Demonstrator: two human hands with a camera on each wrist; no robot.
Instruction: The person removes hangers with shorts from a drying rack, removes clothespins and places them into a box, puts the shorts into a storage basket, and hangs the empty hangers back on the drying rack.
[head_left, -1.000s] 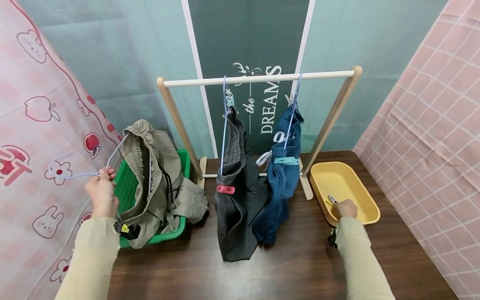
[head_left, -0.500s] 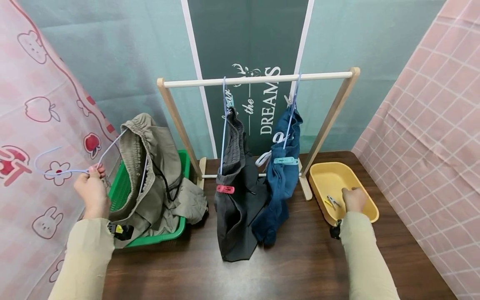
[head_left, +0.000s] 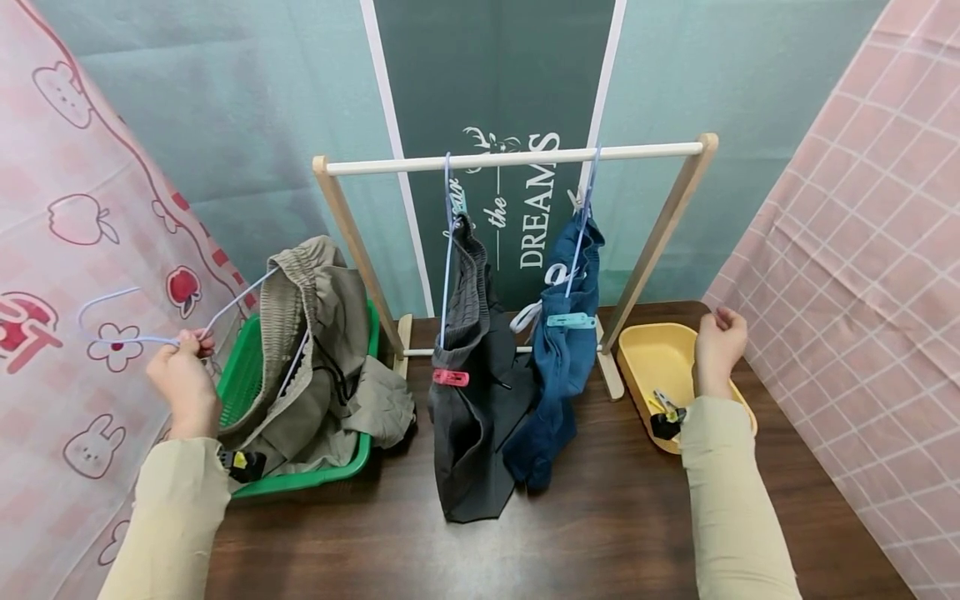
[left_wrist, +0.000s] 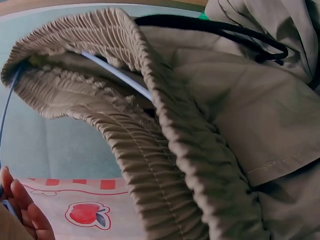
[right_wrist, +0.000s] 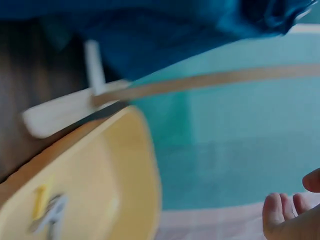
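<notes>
My left hand (head_left: 183, 379) pinches a light blue wire clothes hanger (head_left: 238, 298) close to its hook, which points left. The hanger's far end runs into the gathered elastic waist of khaki trousers (left_wrist: 165, 145); its lower arm shows inside the opening. Most of the trousers lie in a green basket (head_left: 322, 477). My right hand (head_left: 722, 346) is raised above a yellow tray (head_left: 667, 350), fingers loosely bent. In the right wrist view a gap shows between thumb and fingers, with nothing visible in it. A grey clip (right_wrist: 52, 215) and a yellow clip (right_wrist: 40, 200) lie in the tray.
A wooden rack with a white rail (head_left: 517, 158) stands mid-table. From it hang dark grey trousers (head_left: 468, 417) with a red clip (head_left: 451, 378), and blue trousers (head_left: 558, 375) with a light blue clip (head_left: 572, 321). Pink cloths flank both sides.
My right hand has left the clips in the tray, moved right, then risen. The left hand has drawn the hanger leftward; the trousers' waist has since swung a little right.
</notes>
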